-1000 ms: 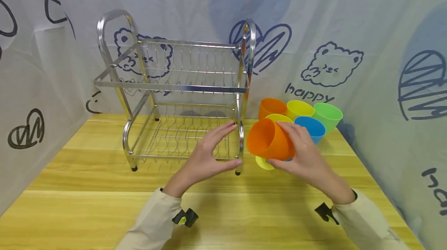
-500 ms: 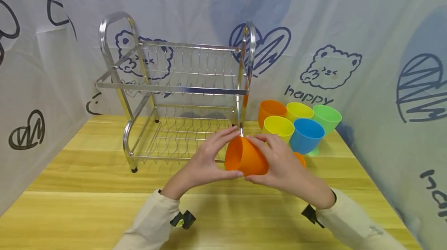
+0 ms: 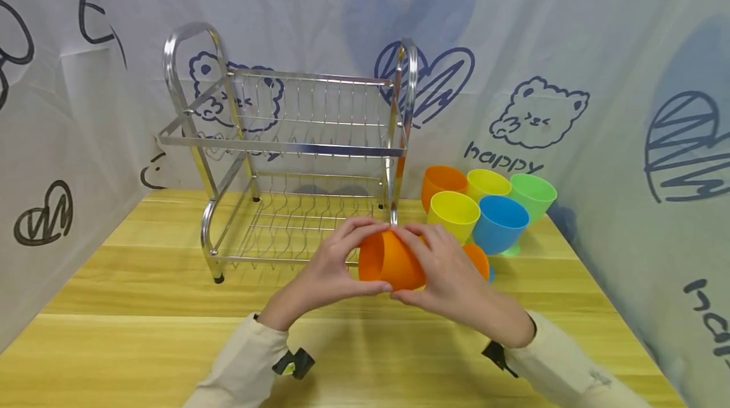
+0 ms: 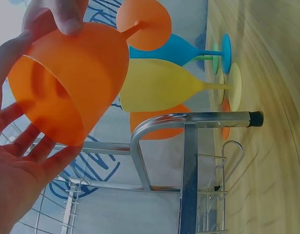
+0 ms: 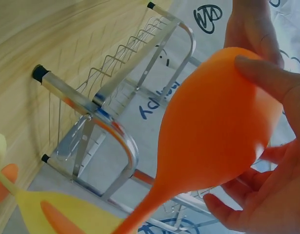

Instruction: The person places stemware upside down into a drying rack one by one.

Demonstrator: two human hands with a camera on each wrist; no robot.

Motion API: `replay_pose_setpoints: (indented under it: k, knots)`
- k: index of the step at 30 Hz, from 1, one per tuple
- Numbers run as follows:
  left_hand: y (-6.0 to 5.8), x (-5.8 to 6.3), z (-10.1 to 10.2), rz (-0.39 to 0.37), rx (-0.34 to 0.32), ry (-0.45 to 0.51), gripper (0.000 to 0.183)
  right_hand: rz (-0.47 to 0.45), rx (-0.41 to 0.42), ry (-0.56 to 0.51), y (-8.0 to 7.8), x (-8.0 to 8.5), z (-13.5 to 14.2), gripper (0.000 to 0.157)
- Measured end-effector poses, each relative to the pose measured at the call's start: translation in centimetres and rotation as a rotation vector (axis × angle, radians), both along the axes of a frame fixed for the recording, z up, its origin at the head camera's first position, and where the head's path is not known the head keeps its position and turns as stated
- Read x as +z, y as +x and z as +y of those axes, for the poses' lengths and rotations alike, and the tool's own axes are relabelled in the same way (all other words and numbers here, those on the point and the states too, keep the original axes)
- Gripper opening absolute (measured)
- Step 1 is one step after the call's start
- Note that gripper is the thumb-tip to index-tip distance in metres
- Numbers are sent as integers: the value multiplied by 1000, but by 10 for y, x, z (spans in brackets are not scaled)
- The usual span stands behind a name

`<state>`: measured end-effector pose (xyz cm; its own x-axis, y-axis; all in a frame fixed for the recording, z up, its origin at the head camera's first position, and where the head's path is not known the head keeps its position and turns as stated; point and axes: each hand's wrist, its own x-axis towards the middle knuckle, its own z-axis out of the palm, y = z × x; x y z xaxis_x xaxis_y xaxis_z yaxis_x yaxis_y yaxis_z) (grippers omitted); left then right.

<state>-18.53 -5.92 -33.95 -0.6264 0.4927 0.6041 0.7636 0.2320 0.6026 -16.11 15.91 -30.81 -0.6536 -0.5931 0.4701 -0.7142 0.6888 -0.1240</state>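
Observation:
An orange plastic goblet (image 3: 402, 263) is held on its side above the table, mouth toward the left and round foot (image 4: 144, 24) toward the right. My right hand (image 3: 453, 274) grips the bowl from the right, thumb below and fingers over the top. From the other side, my left hand (image 3: 326, 274) holds the rim end, its thumb and fingers spread around the mouth. In the right wrist view the stem (image 5: 150, 204) slants down to the lower left. The goblet's bowl partly hides behind the fingers in the head view.
A two-tier metal dish rack (image 3: 285, 146) stands behind the left hand. Right of it are upright goblets: orange (image 3: 440, 187), two yellow, including the front yellow one (image 3: 453, 213), a blue one (image 3: 499, 224) and a green one (image 3: 533, 194). Patterned cloth hangs behind the wooden table (image 3: 171, 344).
My right hand has carried the orange goblet left and down, away from the other goblets. My left hand, earlier apart from it with spread fingers, has closed in on its rim.

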Motion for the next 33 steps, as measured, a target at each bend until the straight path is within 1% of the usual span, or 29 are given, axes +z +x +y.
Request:
replay_pose_setpoints:
  k: [3, 5, 7, 8, 12, 14, 16, 17, 18, 19, 21, 22, 23, 25, 27, 29, 30, 33]
  knots:
    - [-1, -1, 0, 11, -10, 47, 73, 23, 12, -27, 4, -1, 0, 97]
    - [-1, -2, 0, 10, -27, 100, 73, 48, 33, -73, 7, -1, 1, 98]
    - [-2, -2, -2, -7, -44, 163, 72, 82, 67, -141, 11, -1, 2, 93]
    - [-2, -2, -3, -18, -50, 195, 72, 105, 90, -185, 12, -1, 3, 87]
    - [-2, 0, -8, -110, -62, 343, 70, 199, 190, -381, 17, -2, 5, 59]
    - [-2, 1, -11, -163, -70, 423, 69, 246, 226, -462, 20, -4, 6, 53]
    - [-2, 1, -13, -229, -82, 509, 73, 274, 238, -524, 23, -8, 6, 49]
    - [-2, 1, -14, -268, -98, 555, 77, 272, 233, -546, 24, -10, 5, 48]
    - [-2, 2, -14, -306, -112, 596, 79, 250, 216, -561, 26, -13, 5, 47]
    - [-2, 2, -14, -342, -129, 640, 82, 221, 196, -569, 27, -15, 6, 44]
    - [-1, 1, -13, -410, -158, 714, 80, 107, 127, -568, 29, -19, 6, 38]
    - [-1, 1, -12, -437, -172, 744, 78, 23, 96, -569, 30, -20, 6, 38]
    - [0, 1, -12, -458, -182, 766, 75, -80, 69, -576, 30, -20, 6, 39]
    - [1, 0, -10, -487, -195, 796, 72, -284, 50, -625, 28, -19, 6, 46]
    - [2, 0, -8, -509, -206, 813, 68, -479, 66, -730, 25, -17, 5, 52]
    - [3, -1, -7, -524, -219, 821, 69, -617, 115, -862, 21, -16, 4, 56]
    - [3, -1, -6, -525, -226, 823, 70, -663, 137, -917, 19, -15, 3, 58]
    - [4, -2, -4, -530, -233, 824, 74, -744, 182, -1042, 14, -13, 1, 61]
